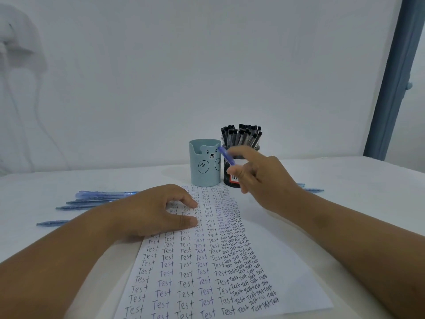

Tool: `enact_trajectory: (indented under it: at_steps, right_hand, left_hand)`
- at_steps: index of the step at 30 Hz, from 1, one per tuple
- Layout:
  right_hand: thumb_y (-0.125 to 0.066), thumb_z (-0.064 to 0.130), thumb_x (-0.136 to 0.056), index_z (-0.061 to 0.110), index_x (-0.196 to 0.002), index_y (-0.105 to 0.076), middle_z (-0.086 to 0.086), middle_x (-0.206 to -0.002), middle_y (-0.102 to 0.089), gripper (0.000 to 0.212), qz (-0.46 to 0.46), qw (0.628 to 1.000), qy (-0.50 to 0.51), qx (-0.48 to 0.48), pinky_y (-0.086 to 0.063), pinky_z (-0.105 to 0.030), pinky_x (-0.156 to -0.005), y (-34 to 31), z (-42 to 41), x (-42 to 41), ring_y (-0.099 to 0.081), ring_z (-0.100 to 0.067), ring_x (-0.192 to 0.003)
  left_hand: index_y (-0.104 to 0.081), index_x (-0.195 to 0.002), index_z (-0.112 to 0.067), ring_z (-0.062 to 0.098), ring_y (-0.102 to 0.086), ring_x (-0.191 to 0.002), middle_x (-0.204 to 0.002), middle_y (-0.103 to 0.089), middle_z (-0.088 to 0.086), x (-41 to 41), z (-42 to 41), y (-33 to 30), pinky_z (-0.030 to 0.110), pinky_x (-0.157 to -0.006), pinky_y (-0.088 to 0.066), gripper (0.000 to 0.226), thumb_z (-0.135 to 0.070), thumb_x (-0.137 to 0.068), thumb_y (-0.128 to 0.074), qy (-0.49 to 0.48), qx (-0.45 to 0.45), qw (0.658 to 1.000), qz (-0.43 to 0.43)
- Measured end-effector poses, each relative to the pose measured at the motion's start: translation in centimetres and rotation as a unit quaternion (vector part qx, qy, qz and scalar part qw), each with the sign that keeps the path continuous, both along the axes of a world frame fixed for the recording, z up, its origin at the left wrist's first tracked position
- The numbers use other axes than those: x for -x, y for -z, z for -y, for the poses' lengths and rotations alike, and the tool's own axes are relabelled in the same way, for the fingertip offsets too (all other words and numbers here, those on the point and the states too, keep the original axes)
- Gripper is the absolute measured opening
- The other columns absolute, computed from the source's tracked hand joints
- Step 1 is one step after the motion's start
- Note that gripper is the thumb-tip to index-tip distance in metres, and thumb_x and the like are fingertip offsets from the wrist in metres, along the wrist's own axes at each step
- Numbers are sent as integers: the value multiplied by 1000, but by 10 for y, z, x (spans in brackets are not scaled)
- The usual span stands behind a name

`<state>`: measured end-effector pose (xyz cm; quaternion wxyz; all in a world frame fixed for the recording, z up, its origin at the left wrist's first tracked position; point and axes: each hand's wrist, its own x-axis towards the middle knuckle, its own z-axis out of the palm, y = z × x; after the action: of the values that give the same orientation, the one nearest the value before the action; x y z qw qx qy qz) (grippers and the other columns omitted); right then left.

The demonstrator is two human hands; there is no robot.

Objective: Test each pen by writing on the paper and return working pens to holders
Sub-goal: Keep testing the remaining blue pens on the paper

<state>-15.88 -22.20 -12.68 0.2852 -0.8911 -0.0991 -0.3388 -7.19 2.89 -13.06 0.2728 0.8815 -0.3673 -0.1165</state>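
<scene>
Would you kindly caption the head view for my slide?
Right hand lifts a blue pen toward the bear holder; left hand steadies the paper.

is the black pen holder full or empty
Full. The black pen holder is packed with black-capped pens standing upright above its rim. Beside it, no pens show above the blue bear holder's rim.

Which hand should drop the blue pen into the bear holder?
Right. The right hand already has the blue pen in its grip beside the bear holder; the left hand rests on the paper.
</scene>
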Motion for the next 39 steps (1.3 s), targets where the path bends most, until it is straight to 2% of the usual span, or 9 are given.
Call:
enact_trajectory:
  at_steps: [5,10,13,17,22,26,30,34,39]
  right_hand:
    - [-62,17,-99,17,-109,-72,19,-70,-60,14,9,998,4,56,-37,-9,-57,1,-2,0,-56,1,-63]
    - [-65,13,-96,19,-101,-78,22,-67,-60,16,4,1000,-13,26,-35,-10,-55,4,2,-1,-50,-4,-57]
    - [-68,12,-94,20,-103,-79,17,-76,-65,16,-5,999,1,34,-38,-10,-59,4,7,-3,-54,-5,-64]
    - [-66,13,-95,21,-98,-77,14,-72,-66,14,-25,999,16,18,-46,-21,-61,2,16,-3,-61,-15,-67]
    - [-66,10,-93,22,-96,-76,6,-84,-71,16,-96,991,74,57,-42,-13,-66,-4,36,-3,-62,-11,-77]
    - [-67,11,-93,24,-96,-77,11,-93,-57,16,-155,972,153,83,-36,-9,-63,-6,56,-1,-53,-7,-79]
    - [-64,11,-95,20,-107,-77,0,-108,-66,20,-203,951,203,112,-42,-19,-71,1,64,-2,-56,-12,-83]
    - [-61,7,-93,22,-115,-73,3,-111,-65,29,-194,950,210,123,-47,-26,-85,1,61,1,-55,-14,-93]
    - [-64,10,-92,27,-110,-73,11,-103,-58,26,-139,972,152,112,-39,-23,-84,4,45,2,-52,-10,-97]
  left_hand:
    - [-64,-111,-54,-10,-44,-124,-130,-51,-36,1,0,0,31,-115,-36,56,-74,-59,-70,-5,-5,1000,8]
    - [-66,-112,-50,-9,-45,-124,-131,-51,-35,3,1,0,31,-114,-36,59,-73,-58,-70,-10,3,1000,7]
    - [-66,-112,-50,-7,-44,-126,-132,-51,-33,3,1,0,30,-114,-35,58,-71,-58,-71,-11,9,1000,5]
    - [-67,-112,-49,-6,-45,-127,-132,-51,-33,3,1,-1,30,-115,-35,57,-71,-60,-70,-7,6,1000,13]
    - [-69,-110,-48,-11,-45,-122,-130,-53,-33,5,0,-1,26,-110,-36,54,-69,-60,-71,-6,18,1000,18]
    - [-70,-105,-52,-9,-46,-118,-130,-55,-31,6,0,-2,29,-107,-38,50,-71,-59,-71,-9,28,999,21]
    - [-72,-99,-53,-5,-53,-114,-123,-61,-28,7,0,-3,27,-101,-42,45,-71,-58,-72,-14,50,998,23]
    - [-77,-96,-43,-1,-60,-107,-117,-66,-20,11,4,-2,13,-81,-42,34,-58,-66,-78,-28,87,996,6]
    - [-77,-91,-43,-10,-61,-101,-106,-69,-25,4,-3,-8,19,-91,-49,14,-48,-79,-80,-43,80,993,69]
